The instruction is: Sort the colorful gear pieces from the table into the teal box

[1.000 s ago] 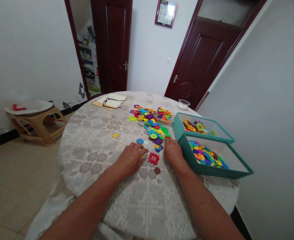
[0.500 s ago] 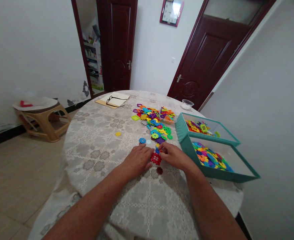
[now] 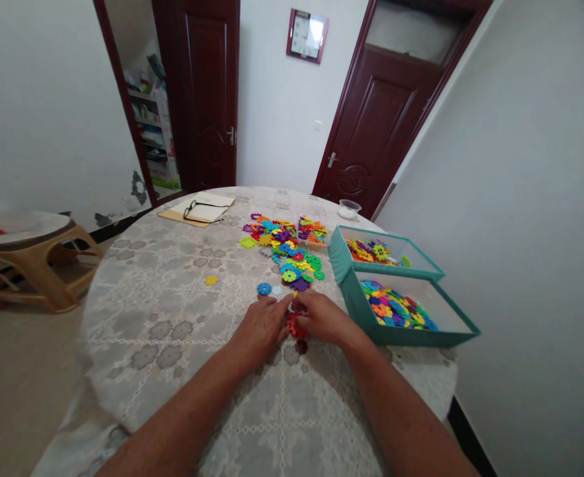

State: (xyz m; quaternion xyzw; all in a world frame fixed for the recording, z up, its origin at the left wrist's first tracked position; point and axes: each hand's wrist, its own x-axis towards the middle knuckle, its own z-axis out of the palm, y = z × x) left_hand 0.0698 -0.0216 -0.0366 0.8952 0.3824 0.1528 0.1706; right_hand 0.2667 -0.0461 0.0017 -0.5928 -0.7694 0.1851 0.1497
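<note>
My left hand (image 3: 261, 326) and my right hand (image 3: 322, 320) meet over a red square plastic piece (image 3: 293, 326) on the round table (image 3: 173, 318). Both hands have their fingers curled onto the piece, which is mostly hidden between them. A dark red round piece (image 3: 301, 346) lies just below the hands. A blue round piece (image 3: 263, 289) lies just beyond my left hand. Further back spreads a pile of colourful interlocking pieces (image 3: 285, 245).
Two teal boxes (image 3: 366, 311) with more coloured pieces stand at the right of the table. A yellow piece (image 3: 211, 280) lies alone at the left. A notebook with glasses (image 3: 200, 210) and a small clear bowl (image 3: 349, 208) are at the far edge. A wooden stool (image 3: 28, 262) stands left.
My right hand moved left from the pile to the red square piece, and my left hand closed in on it from the other side. The camera view shifted to the right.
</note>
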